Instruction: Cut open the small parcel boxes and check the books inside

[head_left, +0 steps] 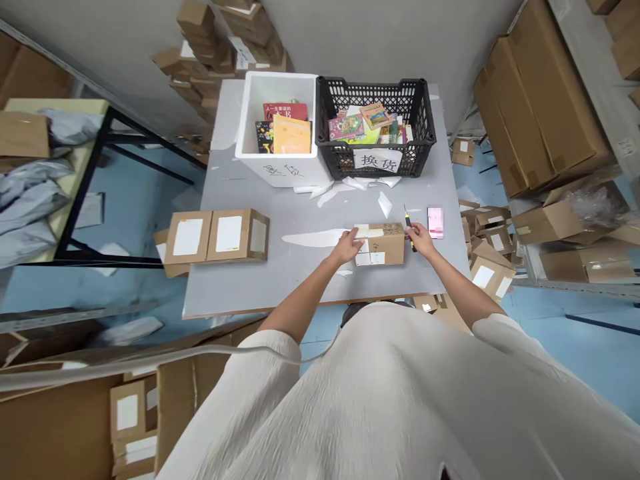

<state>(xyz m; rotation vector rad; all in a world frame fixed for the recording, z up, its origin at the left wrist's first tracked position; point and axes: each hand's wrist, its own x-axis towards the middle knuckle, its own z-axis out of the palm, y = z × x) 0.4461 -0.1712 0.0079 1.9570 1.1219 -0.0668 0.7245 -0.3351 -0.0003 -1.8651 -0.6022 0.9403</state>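
A small brown cardboard box [393,252] with white labels and handwriting lies near the table's front edge. My left hand [349,247] grips its left end, with fingers bent over the top edge. At the box's right end is my right hand [421,239], its fingers closed around a yellow and black utility knife [408,220]. The thin blade points away from me. Whether the right fingers also touch the box, I cannot tell. Just right of that hand lies a phone [435,222] with a lit pinkish screen.
A white foam box [280,167] and a black plastic crate [425,127], both holding books, stand at the table's back. Labelled cartons [213,257] sit at the left edge. Torn white paper [315,238] lies on the grey table [240,287]. Stacked parcels [487,267] crowd the right side.
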